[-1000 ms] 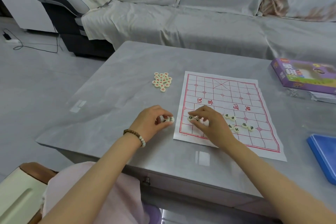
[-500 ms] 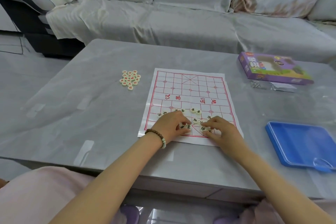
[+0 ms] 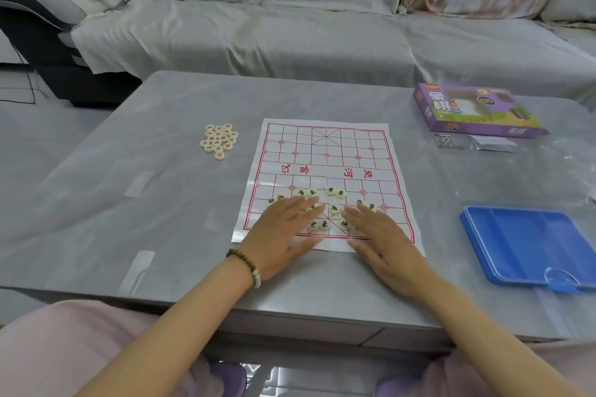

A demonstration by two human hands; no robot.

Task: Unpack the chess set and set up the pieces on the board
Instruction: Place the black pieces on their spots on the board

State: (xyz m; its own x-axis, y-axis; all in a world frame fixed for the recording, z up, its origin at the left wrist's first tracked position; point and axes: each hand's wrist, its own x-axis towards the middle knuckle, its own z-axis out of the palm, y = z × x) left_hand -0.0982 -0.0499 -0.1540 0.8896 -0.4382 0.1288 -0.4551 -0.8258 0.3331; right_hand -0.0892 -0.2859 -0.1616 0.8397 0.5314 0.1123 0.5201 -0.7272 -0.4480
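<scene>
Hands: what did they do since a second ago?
The left hand moved right, from the table onto the board, and let go of the black pieces it pinched. The right hand let go too. Both now lie flat over them. The red pieces, box and blue tray stayed put.

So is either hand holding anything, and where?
No. The left hand and right hand lie flat, fingers straight, over the black-lettered pieces; nothing is gripped.

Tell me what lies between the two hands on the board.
In the head view, a few black-lettered pieces lie on the paper board between the left hand and the right hand.
</scene>
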